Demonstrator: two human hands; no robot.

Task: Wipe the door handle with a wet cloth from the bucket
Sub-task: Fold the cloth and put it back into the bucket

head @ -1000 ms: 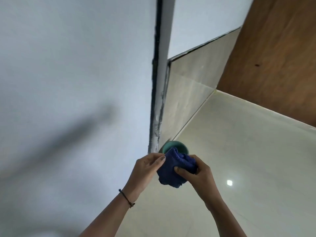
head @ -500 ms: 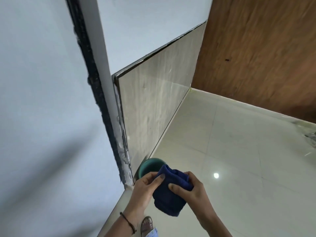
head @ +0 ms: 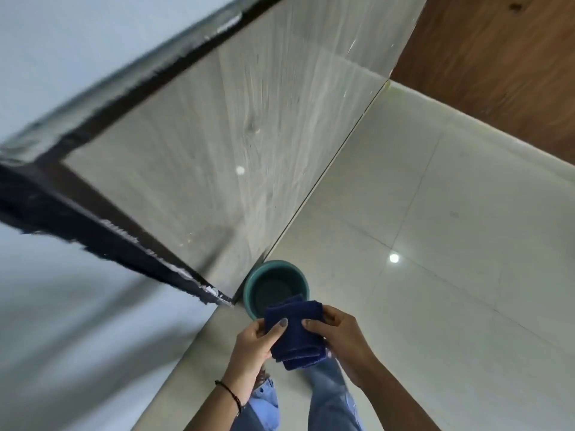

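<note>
A person looks down at their own two hands, which hold a folded dark blue cloth (head: 294, 332) between them. The left hand (head: 253, 343) grips the cloth's left edge, thumb on top and fingers curled underneath. The right hand (head: 337, 334) grips the right edge the same way, thumb pressing the top. Both forearms reach forward from the bottom of the view, wrists roughly level, and a thin dark band (head: 230, 395) circles the left wrist.

A teal bucket (head: 275, 284) stands on the pale tiled floor (head: 435, 244), just beyond the cloth and below it; the cloth's far edge overlaps the bucket's near rim in the view. The bucket sits against the foot of a grey tiled wall (head: 233, 135). Well beyond the bucket, a brown wooden surface (head: 497, 73) meets the floor. No door handle is visible.

The step in hand appears to be readying the cloth over the bucket. Whether it is wet cannot be told; no drips show. The next move likely calls for dipping or wringing it if needed, then turning to find the handle and carrying the cloth to it.
</note>
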